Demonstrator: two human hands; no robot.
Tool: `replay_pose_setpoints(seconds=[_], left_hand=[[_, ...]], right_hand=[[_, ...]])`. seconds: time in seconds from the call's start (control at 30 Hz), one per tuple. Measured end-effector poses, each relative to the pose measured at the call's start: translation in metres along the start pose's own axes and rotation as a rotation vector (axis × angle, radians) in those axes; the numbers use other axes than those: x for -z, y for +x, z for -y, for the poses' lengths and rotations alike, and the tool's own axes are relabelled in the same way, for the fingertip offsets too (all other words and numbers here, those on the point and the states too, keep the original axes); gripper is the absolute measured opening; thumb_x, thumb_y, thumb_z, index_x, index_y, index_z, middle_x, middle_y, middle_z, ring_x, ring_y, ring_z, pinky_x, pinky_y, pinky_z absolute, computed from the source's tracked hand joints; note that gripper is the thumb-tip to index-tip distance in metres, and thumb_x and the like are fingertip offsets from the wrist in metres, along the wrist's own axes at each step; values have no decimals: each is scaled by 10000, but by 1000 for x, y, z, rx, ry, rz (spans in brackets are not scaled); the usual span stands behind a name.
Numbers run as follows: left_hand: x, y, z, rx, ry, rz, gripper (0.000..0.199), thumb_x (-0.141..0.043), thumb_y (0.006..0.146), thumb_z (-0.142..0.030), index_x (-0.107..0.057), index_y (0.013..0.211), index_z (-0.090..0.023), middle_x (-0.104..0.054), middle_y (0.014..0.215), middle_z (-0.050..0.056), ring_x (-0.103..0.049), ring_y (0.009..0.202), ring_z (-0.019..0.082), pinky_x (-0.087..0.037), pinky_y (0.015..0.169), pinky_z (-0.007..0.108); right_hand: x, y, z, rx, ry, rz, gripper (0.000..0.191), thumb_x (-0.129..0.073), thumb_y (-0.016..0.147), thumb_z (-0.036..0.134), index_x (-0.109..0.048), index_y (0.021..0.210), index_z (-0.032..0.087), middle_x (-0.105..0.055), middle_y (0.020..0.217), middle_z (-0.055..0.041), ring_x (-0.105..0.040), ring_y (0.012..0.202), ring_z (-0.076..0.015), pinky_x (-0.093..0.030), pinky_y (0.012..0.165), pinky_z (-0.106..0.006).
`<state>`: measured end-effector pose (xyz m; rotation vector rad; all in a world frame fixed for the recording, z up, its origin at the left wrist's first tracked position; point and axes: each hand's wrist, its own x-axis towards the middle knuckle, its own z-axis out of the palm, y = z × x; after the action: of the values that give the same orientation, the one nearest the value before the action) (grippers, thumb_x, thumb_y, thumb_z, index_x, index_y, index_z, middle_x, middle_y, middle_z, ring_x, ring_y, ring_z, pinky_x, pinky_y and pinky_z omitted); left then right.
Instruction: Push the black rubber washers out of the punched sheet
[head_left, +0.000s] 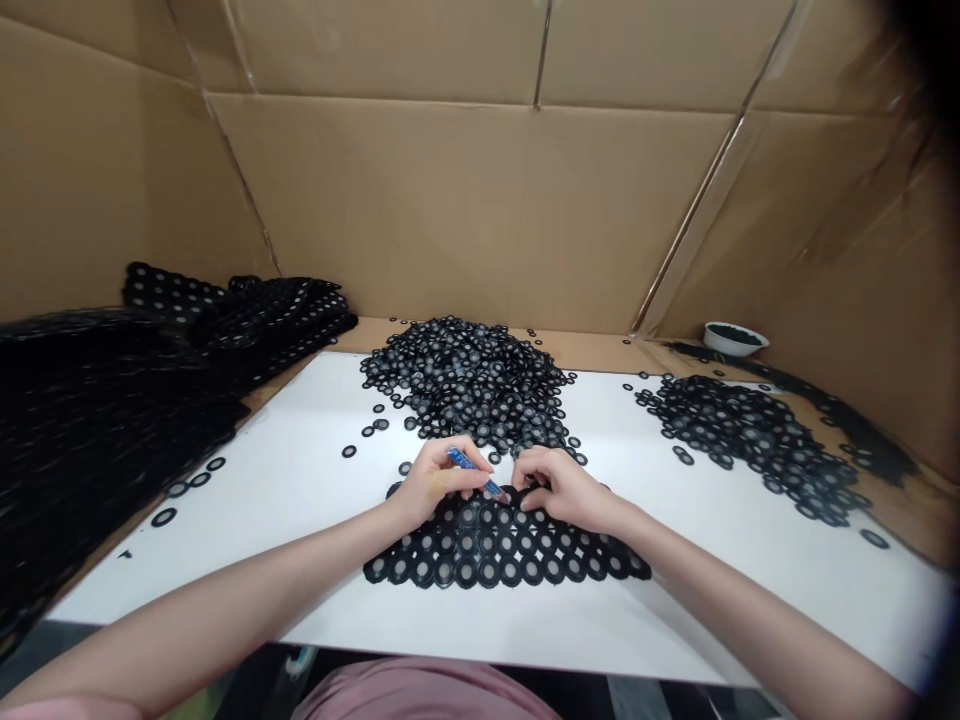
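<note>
- Head view looks down at two bare arms, with the left hand [436, 482] and the right hand [562, 490] close together near the middle of a white tabletop [675, 610].
- The left hand is curled and pinches a blue pen [471, 471] between thumb and fingers.
- The pen tip is just beside the right hand, over the top edge of the sheet of black rings [495, 548].
- The right hand is bent, and its fingers [534, 490] touch the top edge of that sheet. I cannot tell if they pinch a ring.
- The sheet lies flat on the tabletop, right under both hands. Its rings are joined side by side.
- The pen has small marks on it, but they are too small to read.
- A big pile of loose rings [465, 380] sits just past the hands.
- A second pile of rings [750, 445] lies to the right.
- A dark heap of ring sheets [112, 430] lies on the left.
- A white bowl [735, 338] with dark bits in it sits far right.
- Cardboard walls [465, 200] stand behind everything.
</note>
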<state>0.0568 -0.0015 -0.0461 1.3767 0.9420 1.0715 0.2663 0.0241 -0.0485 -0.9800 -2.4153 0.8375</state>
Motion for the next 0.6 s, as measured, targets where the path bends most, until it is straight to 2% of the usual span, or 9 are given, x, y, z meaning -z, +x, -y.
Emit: replay_pose_setpoints(seconds=[0.27,0.37,0.5,0.6], left_hand=[[-3,-4,-2,-60,162,47,152,-682,741,-284,-665,788,-140,-622,729,14,-541,557,99,-410,533,200],[-6,-8,-4,-153,353,64,135,-642,787,-284,-670,795,-152,-639,738,18,-569,642,123,-426,626,217],[-10,-12,-7,-282,535,56,144,-596,832,-283,-659,817,-155,-653,771,18,-583,718,133,-415,696,221],[-14,-15,-9,-253,575,58,148,-575,843,-281,-648,812,-155,-642,760,13,-579,710,133,-412,686,222]], right_hand=[[2,-7,-8,5,31,0,172,-690,672,24,-645,750,171,-574,740,7,-488,654,-124,-367,604,-223],[3,-10,-10,12,3,-7,137,-710,704,87,-660,793,179,-585,751,0,-492,657,-128,-377,621,-233],[3,-14,-9,23,-34,-18,135,-704,721,87,-655,806,180,-588,756,-2,-505,695,-139,-384,663,-245],[2,-15,-8,32,-61,-59,139,-702,720,78,-641,792,181,-589,805,-10,-516,790,-161,-386,720,-262]])
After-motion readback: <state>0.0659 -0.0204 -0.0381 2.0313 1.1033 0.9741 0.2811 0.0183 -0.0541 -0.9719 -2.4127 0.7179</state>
